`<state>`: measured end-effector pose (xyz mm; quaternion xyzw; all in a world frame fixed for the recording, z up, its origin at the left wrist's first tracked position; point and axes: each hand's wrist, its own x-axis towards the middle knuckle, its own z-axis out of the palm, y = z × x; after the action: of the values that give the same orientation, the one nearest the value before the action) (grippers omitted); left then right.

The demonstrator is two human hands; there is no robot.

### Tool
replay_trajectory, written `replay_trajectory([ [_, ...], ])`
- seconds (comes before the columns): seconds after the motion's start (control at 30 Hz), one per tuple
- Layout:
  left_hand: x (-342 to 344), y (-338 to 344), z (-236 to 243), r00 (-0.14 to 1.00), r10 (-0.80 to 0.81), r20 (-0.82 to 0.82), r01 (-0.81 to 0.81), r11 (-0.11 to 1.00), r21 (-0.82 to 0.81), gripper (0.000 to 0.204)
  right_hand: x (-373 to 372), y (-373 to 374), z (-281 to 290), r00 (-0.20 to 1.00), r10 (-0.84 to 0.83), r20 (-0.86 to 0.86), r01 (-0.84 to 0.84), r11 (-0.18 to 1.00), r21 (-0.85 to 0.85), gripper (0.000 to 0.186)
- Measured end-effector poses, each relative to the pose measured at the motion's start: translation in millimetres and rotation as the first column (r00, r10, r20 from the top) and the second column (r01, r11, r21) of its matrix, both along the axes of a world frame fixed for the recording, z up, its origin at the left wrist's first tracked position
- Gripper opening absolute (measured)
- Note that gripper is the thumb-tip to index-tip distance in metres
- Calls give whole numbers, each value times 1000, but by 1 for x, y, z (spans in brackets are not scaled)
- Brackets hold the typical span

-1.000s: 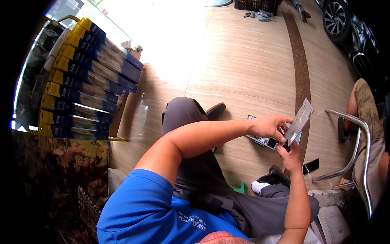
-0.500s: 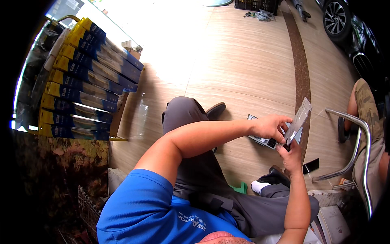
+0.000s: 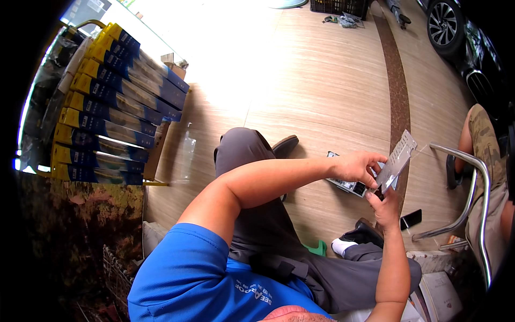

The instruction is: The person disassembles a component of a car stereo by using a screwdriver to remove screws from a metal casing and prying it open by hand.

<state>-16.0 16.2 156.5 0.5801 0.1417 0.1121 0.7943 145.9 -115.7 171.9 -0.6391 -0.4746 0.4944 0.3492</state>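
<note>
A thin silver metal plate, with slots and a notched far end, is held tilted up over the floor to my right. My left hand pinches its near left edge with bent fingers. From below, my right hand grips the near end between thumb and fingers. Something small and dark shows between the two hands, too hidden to name. Under and behind my left hand, an open metal-cased device rests on the tiled floor, partly covered by the hand.
A black phone lies right of my right wrist, near a chrome chair frame and a seated person's leg. A green object sits by my leg. Boxed goods fill a left rack. A black crate and car wheel are farther off.
The metal plate has turned slightly, its far end shifting a little right and its flat face showing more. Both hands stay almost in place and keep their grip.
</note>
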Motion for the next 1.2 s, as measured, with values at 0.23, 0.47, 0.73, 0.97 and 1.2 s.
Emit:
replay_trajectory([
  [0.23,0,-1,5,1000,-4,-3,4,1000,9,82,4,-1,-3,997,6,75,-8,1000,26,54],
  [0.47,0,-1,2,1000,-2,1,2,1000,12,81,2,-1,-1,994,9,105,-13,999,33,52],
  [0.73,0,0,2,1000,1,-10,-1,1000,31,82,-3,0,-2,1000,-19,16,17,993,116,53],
  [0.97,1,-1,-4,1000,22,-1,-22,999,34,82,-4,2,6,1000,6,31,-9,996,85,55],
  [1.2,2,-1,-4,1000,16,10,-16,999,34,82,-4,1,6,1000,9,2,-9,998,65,58],
])
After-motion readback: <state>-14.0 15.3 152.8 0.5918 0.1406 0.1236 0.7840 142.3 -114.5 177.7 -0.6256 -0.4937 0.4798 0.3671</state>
